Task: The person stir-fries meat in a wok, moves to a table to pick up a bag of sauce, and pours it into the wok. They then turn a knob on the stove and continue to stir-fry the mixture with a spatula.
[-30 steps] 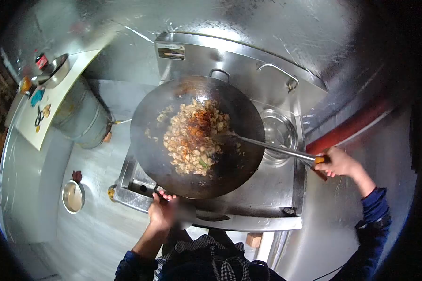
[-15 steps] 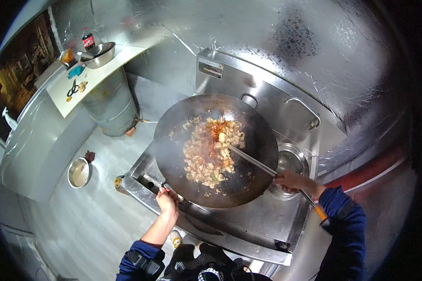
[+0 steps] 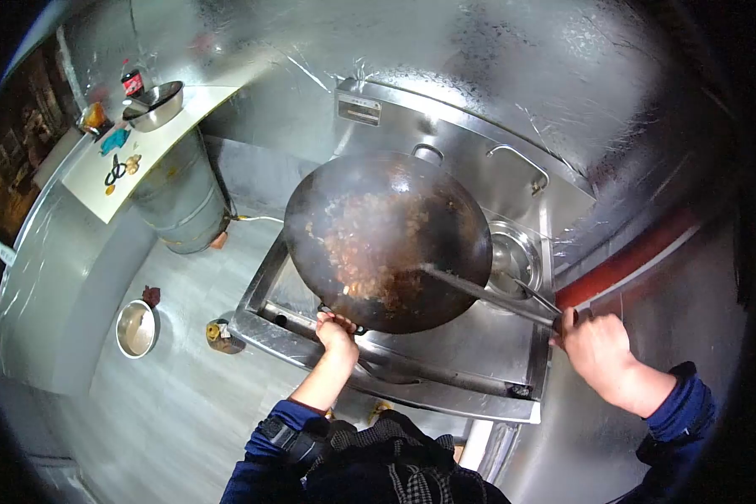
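A large dark wok [image 3: 464, 239] sits over the steel stove, its inside hazy with steam. Chopped, browned food [image 3: 370, 248] is heaped in its middle. My left hand [image 3: 338, 331] is closed around the wok's near handle, at the front left of the rim. My right hand [image 3: 595, 346] grips a long-handled metal cooking utensil [image 3: 504, 301] out beyond the right rim. The utensil's shaft slants over that rim down to the food, where its head is hidden.
Right of the wok, a round steel basin [image 3: 517, 252] holds another utensil. Behind stands a curved tap [image 3: 522, 160]. At left, a white board [image 3: 101, 189] carries a metal bowl [image 3: 158, 111], a bottle [image 3: 132, 82] and scissors [image 3: 115, 170]. Another bowl [image 3: 136, 329] is on the floor.
My right hand has moved outward to the right, drawing the utensil back. The wok's near side has shifted away from me, and the food looks more blurred under steam. My left hand keeps its hold.
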Action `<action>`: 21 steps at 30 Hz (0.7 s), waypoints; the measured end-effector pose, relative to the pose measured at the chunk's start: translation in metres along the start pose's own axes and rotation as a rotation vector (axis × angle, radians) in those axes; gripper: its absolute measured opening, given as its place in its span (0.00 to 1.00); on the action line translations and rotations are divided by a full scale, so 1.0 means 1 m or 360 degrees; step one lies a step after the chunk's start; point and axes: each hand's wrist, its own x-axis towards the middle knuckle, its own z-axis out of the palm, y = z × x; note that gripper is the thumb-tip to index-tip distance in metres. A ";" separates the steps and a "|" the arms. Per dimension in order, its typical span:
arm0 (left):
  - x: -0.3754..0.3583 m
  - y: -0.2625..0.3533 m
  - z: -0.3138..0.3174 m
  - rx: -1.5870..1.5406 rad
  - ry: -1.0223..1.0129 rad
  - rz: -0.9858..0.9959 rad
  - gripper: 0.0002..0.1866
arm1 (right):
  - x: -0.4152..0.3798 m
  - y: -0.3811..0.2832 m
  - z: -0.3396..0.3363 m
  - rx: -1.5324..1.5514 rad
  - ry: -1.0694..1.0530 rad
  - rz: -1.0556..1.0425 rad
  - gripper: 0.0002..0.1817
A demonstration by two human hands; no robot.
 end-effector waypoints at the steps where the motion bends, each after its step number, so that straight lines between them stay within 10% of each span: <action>1: -0.003 0.000 0.002 -0.0011 0.0036 -0.0024 0.16 | -0.005 -0.011 0.001 0.0006 -0.0019 0.0015 0.17; 7: -0.010 0.000 0.005 -0.0094 -0.0014 -0.0101 0.16 | 0.091 -0.110 0.061 0.0269 -0.0167 0.0132 0.11; 11: -0.008 0.001 0.000 -0.0121 -0.0186 -0.0109 0.16 | 0.165 -0.046 0.080 0.0412 0.0152 0.0057 0.16; 13: -0.006 0.000 0.000 -0.0133 -0.0143 -0.0120 0.16 | 0.156 0.008 0.026 0.1391 -0.1051 0.0204 0.23; 21: -0.015 -0.002 0.005 0.0006 -0.0001 0.0068 0.15 | 0.149 0.141 0.088 0.2311 -0.2047 0.0759 0.25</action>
